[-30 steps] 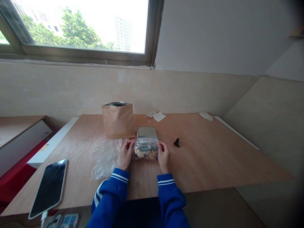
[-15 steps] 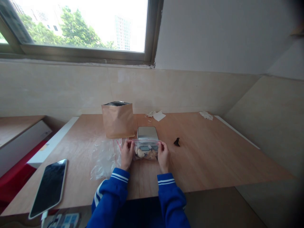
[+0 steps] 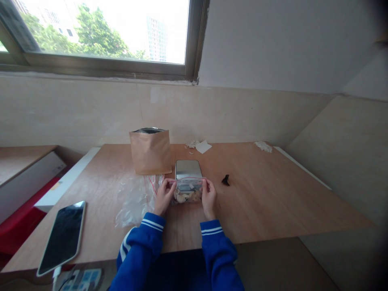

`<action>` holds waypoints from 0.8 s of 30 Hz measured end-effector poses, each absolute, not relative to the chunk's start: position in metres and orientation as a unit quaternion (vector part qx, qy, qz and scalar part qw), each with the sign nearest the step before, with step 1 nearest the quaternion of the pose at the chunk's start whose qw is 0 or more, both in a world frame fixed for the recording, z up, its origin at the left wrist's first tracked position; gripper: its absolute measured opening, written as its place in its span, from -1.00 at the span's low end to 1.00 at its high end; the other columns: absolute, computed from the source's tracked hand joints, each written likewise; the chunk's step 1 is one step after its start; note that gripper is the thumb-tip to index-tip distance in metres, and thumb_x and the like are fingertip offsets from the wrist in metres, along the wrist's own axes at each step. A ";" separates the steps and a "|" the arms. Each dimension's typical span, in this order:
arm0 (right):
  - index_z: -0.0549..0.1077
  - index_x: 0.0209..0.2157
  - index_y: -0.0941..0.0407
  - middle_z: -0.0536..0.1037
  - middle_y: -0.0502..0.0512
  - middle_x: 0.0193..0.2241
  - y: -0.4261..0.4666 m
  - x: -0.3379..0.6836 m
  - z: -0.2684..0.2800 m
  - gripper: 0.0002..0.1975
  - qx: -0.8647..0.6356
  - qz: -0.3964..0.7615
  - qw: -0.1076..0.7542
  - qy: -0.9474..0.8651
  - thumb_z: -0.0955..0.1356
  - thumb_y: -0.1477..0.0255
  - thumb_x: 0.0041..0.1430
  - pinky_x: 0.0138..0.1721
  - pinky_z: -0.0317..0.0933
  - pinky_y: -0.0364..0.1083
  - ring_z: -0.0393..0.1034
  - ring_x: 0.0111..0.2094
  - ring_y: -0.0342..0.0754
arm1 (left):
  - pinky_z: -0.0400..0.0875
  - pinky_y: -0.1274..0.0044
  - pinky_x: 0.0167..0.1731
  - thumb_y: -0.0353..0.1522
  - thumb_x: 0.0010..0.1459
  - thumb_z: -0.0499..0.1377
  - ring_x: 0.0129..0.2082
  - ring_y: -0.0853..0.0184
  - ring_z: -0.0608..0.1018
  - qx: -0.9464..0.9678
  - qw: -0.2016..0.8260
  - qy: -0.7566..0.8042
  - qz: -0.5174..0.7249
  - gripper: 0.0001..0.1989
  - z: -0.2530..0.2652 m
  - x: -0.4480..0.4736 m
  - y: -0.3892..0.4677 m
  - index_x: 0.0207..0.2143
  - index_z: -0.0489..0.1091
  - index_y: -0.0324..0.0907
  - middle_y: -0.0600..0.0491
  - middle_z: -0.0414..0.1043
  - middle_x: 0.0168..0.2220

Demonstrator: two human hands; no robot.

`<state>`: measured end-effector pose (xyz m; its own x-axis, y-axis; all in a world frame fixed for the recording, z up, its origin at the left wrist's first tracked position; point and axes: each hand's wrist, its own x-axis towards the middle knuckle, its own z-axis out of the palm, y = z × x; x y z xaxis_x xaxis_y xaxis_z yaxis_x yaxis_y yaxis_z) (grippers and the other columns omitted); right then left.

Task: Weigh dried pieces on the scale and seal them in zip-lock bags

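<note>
A clear zip bag (image 3: 188, 195) with a red seal line along its top holds several pale and brownish dried pieces. My left hand (image 3: 164, 195) pinches its upper left corner, and my right hand (image 3: 209, 197) pinches the upper right corner. Directly behind the bag lies a flat digital scale (image 3: 188, 167) with a silver plate; its front part shows through the plastic. Left of my left hand is a loose pile of clear zip bags (image 3: 133, 202), also with red seal lines.
A brown kraft pouch (image 3: 150, 153) stands with its mouth gaping behind the loose bags. A small black scrap (image 3: 226, 180) lies to the right. White paper bits (image 3: 203, 146) rest near the wall. A tablet (image 3: 63, 234) with a plugged-in cable sits at the left front edge.
My left hand has shifted slightly right along the zip bag's top, and its fingers have moved inward. The pieces inside have settled a little differently. The right hand stays nearly in place.
</note>
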<state>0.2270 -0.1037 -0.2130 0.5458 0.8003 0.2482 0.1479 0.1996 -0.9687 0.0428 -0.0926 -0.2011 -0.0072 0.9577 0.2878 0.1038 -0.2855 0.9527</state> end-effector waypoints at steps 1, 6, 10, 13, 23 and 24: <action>0.46 -0.25 0.16 0.59 0.15 -0.41 -0.104 0.227 -0.213 -0.48 -0.581 0.251 0.661 -0.403 0.25 -0.04 0.15 -0.40 0.27 -0.08 0.38 -0.50 -0.05 | 0.39 0.42 -0.25 -0.14 0.17 0.16 -0.29 0.24 0.51 0.587 0.393 0.451 0.546 -0.74 -0.201 0.043 -0.093 -0.28 0.40 -0.14 0.03 0.48 -0.30; 0.44 -0.22 0.15 0.60 0.16 -0.36 -0.102 0.227 -0.215 -0.54 -0.563 0.285 0.667 -0.396 0.32 0.02 0.12 -0.31 0.31 -0.06 0.47 -0.38 0.00 | 0.38 0.44 -0.24 -0.15 0.14 0.18 -0.28 0.25 0.50 0.569 0.403 0.453 0.555 -0.75 -0.201 0.043 -0.092 -0.29 0.41 -0.14 0.03 0.48 -0.31; 0.46 -0.26 0.15 0.60 0.17 -0.34 -0.102 0.226 -0.214 -0.59 -0.550 0.291 0.671 -0.404 0.36 0.07 0.10 -0.23 0.32 -0.04 0.50 -0.29 0.03 | 0.38 0.48 -0.28 -0.14 0.12 0.21 -0.32 0.29 0.50 0.533 0.437 0.441 0.575 -0.73 -0.200 0.043 -0.092 -0.30 0.40 -0.17 0.02 0.48 -0.32; 0.47 -0.27 0.16 0.60 0.17 -0.34 -0.102 0.226 -0.213 -0.61 -0.551 0.287 0.668 -0.409 0.36 0.10 0.10 -0.21 0.32 -0.03 0.51 -0.29 0.03 | 0.37 0.50 -0.30 -0.14 0.10 0.22 -0.34 0.31 0.50 0.514 0.447 0.444 0.582 -0.71 -0.201 0.043 -0.091 -0.31 0.40 -0.19 0.03 0.47 -0.35; 0.47 -0.30 0.17 0.61 0.19 -0.37 -0.102 0.227 -0.211 -0.61 -0.550 0.287 0.671 -0.406 0.36 0.10 0.09 -0.20 0.33 -0.01 0.49 -0.30 0.03 | 0.34 0.53 -0.35 -0.18 0.06 0.26 -0.39 0.34 0.48 0.520 0.411 0.458 0.593 -0.75 -0.204 0.038 -0.088 -0.41 0.44 -0.20 0.06 0.48 -0.43; 0.47 -0.29 0.17 0.61 0.19 -0.37 -0.103 0.227 -0.210 -0.61 -0.549 0.289 0.670 -0.407 0.36 0.10 0.09 -0.19 0.33 -0.01 0.49 -0.30 0.03 | 0.34 0.53 -0.36 -0.18 0.06 0.25 -0.40 0.34 0.48 0.522 0.407 0.459 0.593 -0.75 -0.203 0.038 -0.088 -0.41 0.44 -0.20 0.06 0.47 -0.44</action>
<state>0.2268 -0.1026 -0.2095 0.5010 0.8348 0.2283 0.0600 0.2296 -0.9714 0.0381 -0.0879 -0.2034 -0.1237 0.9616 0.2450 -0.0036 -0.2473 0.9689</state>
